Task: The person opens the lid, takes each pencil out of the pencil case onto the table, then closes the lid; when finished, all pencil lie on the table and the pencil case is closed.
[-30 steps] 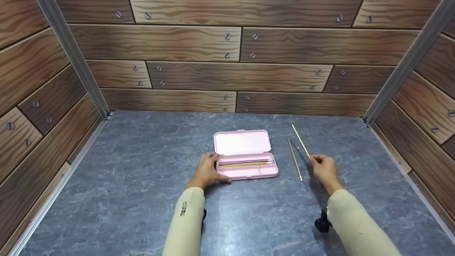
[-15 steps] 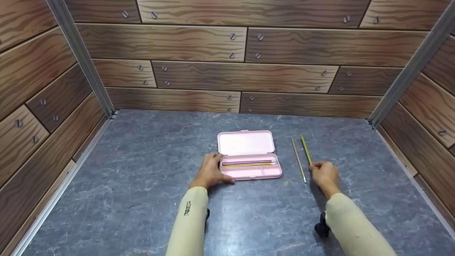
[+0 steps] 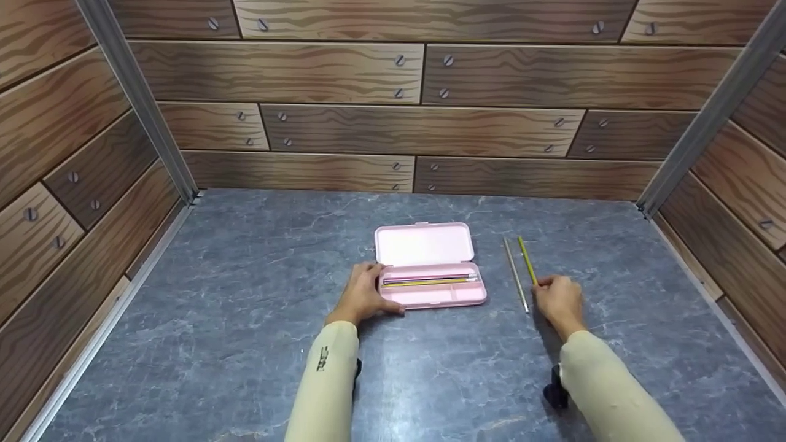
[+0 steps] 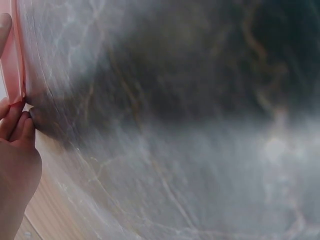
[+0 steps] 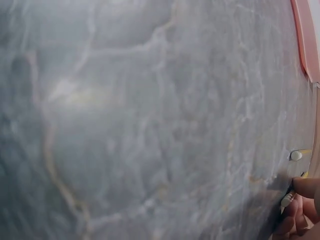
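Note:
In the head view, a pink pencil case (image 3: pixel 417 299) lies with its lid folded back. Several striped pencils (image 3: pixel 424 282) rest in its rear compartment. My left hand (image 3: pixel 359 296) holds the case's left end, thumb at the front edge and fingers at the back. To the right of the case, my right hand (image 3: pixel 560 302) pinches a yellow pencil (image 3: pixel 527 260) near its rear end, low over or on the table. Just left of it lies another pencil (image 3: pixel 516 275), roughly parallel. The right wrist view shows the held pencil's pale end (image 5: pixel 286 201) below the fingertips.
The grey marbled table (image 3: pixel 245 276) spreads around the case. Wood-patterned walls (image 3: pixel 344 129) enclose it at the back and both sides, with metal posts (image 3: pixel 150 116) at the corners. The case's front compartments hold nothing visible.
My right hand has lowered the yellow pencil and drawn it slightly towards me, beside the other pencil. The left hand keeps its hold on the case. The head view has shifted slightly.

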Demonstrator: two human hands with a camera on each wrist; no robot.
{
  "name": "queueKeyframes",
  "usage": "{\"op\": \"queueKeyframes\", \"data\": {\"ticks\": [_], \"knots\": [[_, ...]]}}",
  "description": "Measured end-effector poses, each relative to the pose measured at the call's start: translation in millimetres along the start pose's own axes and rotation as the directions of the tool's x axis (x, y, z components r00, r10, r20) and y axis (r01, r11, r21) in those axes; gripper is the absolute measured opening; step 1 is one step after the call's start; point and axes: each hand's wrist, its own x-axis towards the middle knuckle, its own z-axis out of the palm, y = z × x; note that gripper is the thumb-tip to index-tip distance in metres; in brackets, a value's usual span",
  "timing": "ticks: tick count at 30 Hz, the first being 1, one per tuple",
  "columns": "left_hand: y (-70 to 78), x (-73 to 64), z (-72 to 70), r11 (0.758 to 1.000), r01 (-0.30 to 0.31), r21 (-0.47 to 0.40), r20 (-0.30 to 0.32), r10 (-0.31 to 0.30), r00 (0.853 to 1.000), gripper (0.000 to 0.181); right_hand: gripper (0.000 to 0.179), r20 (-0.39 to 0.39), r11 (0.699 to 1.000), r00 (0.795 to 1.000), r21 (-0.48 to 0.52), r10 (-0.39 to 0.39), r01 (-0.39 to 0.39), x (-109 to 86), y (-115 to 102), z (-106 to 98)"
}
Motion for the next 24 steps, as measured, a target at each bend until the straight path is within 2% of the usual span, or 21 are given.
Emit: {"op": "queueKeyframes", "data": {"ticks": [3,7,12,14,21,24], "knots": [[0.3,0.8,-1.1,1.000,-0.008,0.003,-0.005,0.008,1.000,0.093,0.033,-0.012,1.000,1.000,0.014,0.019,-0.019,2.2,-4,-1],[0.9,-0.4,-1.0,1.000,-0.002,0.007,0.001,0.001,1.000,0.093,0.036,-0.073,0.998,0.997,0.066,0.012,-0.007,4.6,-14,-1],[2.4,1.2,-2.5,1.000,0.016,0.024,0.008,-0.016,1.000,0.094,0.033,-0.159,0.980,0.982,0.150,-0.103,0.128,9.7,-37,3],[3.2,1.9,-2.7,0.999,0.015,0.028,0.008,-0.015,1.000,0.094,0.032,-0.165,0.967,0.975,0.179,-0.151,0.180,10.9,-45,6],[5.1,0.5,-1.7,0.999,0.030,0.025,0.016,-0.030,0.999,0.094,0.031,-0.066,0.922,0.967,0.291,-0.248,0.256,7.8,-60,17],[5.3,-0.8,-1.2,0.999,0.030,0.014,0.011,-0.030,0.999,0.093,0.031,-0.037,0.904,0.956,0.317,-0.290,0.286,7.1,-62,24]]}}
